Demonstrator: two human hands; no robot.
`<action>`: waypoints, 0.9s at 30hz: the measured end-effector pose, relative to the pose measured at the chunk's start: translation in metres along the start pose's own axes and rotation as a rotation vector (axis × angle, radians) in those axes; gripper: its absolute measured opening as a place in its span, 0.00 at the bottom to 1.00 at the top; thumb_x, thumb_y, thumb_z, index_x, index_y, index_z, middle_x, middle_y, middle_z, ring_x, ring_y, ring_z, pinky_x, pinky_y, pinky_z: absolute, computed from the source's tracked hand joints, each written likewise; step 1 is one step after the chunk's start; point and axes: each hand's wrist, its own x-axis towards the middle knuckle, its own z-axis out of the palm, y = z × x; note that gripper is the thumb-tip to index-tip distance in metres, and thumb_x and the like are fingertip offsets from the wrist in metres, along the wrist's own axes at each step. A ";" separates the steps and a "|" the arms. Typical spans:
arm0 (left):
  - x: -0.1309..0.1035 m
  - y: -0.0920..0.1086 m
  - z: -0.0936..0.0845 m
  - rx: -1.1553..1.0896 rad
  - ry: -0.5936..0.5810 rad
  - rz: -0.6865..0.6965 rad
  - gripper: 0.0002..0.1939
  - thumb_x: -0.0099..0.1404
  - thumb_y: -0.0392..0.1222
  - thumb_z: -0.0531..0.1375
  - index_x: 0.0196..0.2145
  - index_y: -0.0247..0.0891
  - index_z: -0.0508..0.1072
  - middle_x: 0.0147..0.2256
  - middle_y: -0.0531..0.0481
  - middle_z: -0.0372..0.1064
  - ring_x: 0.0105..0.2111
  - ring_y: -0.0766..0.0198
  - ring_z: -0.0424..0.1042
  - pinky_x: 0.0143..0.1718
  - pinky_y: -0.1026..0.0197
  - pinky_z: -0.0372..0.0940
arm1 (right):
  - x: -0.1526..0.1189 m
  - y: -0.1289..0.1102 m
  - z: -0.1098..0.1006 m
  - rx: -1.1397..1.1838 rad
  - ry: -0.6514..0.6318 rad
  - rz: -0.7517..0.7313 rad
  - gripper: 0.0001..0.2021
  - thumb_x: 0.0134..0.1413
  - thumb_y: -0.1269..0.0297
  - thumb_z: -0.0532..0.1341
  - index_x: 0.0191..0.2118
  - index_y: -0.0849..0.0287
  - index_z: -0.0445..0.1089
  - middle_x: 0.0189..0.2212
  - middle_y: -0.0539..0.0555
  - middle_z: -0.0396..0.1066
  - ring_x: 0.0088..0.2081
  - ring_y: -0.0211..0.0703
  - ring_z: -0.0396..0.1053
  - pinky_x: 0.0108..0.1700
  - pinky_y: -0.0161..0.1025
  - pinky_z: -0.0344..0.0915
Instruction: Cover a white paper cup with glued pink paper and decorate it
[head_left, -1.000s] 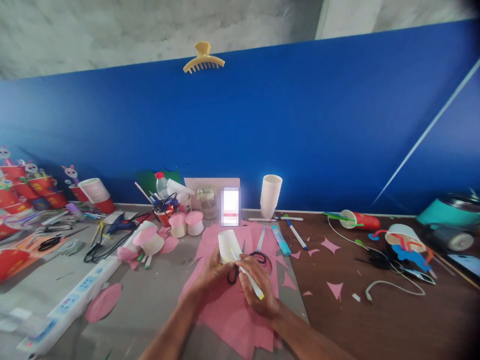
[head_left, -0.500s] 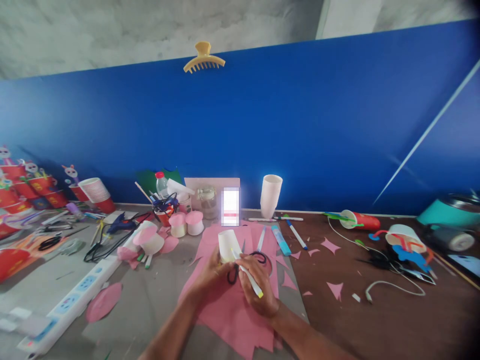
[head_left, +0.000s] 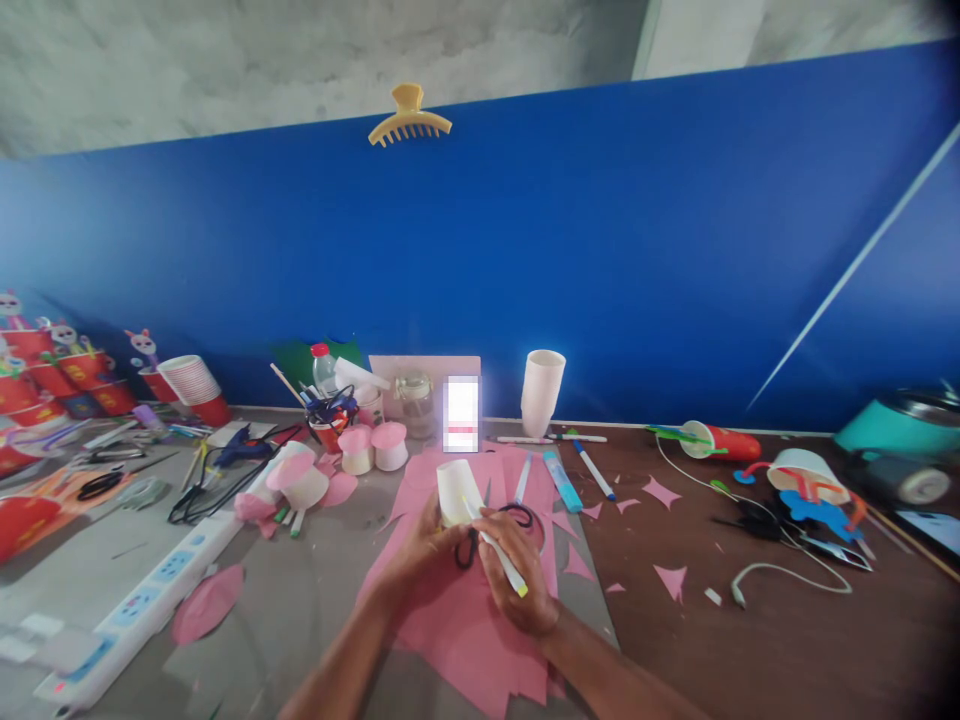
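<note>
- Left hand (head_left: pixel 433 540): fingers closed around the near end of one tilted white paper cup (head_left: pixel 456 487).
- Right hand (head_left: pixel 517 575): fingers pinching one slim white marker with yellow end (head_left: pixel 504 564), tip at the cup; contact unclear.
- Cup location: above flat pink paper sheets (head_left: pixel 465 640), between both hands.
- White cup stack (head_left: pixel 541 390): upright, beyond.

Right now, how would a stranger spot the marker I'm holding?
Start at the blue partition, then drop to the pink paper below. Over it, the right hand holds the white marker; its yellow end sets it apart from the blue-ended marker lying nearby.
</note>
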 end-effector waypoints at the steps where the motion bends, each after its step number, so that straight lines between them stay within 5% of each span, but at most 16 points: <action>1: 0.000 0.000 0.001 -0.009 0.000 0.001 0.24 0.54 0.49 0.74 0.45 0.37 0.73 0.39 0.46 0.75 0.38 0.55 0.72 0.39 0.58 0.66 | 0.000 0.000 0.000 -0.003 -0.001 -0.002 0.13 0.69 0.67 0.54 0.53 0.51 0.71 0.41 0.58 0.78 0.47 0.54 0.77 0.45 0.51 0.79; 19: 0.001 0.000 0.001 -0.021 -0.007 -0.009 0.27 0.51 0.50 0.75 0.44 0.38 0.72 0.37 0.48 0.73 0.37 0.58 0.70 0.38 0.60 0.66 | -0.002 -0.002 0.001 -0.026 -0.026 -0.017 0.18 0.63 0.73 0.56 0.55 0.50 0.68 0.42 0.57 0.79 0.50 0.54 0.77 0.51 0.51 0.77; 27: 0.001 0.004 0.005 0.004 0.006 -0.026 0.25 0.49 0.52 0.74 0.38 0.39 0.72 0.31 0.52 0.69 0.29 0.63 0.65 0.30 0.63 0.60 | 0.000 -0.007 0.001 -0.047 -0.064 -0.097 0.17 0.61 0.74 0.55 0.54 0.54 0.68 0.40 0.58 0.76 0.50 0.54 0.75 0.51 0.51 0.76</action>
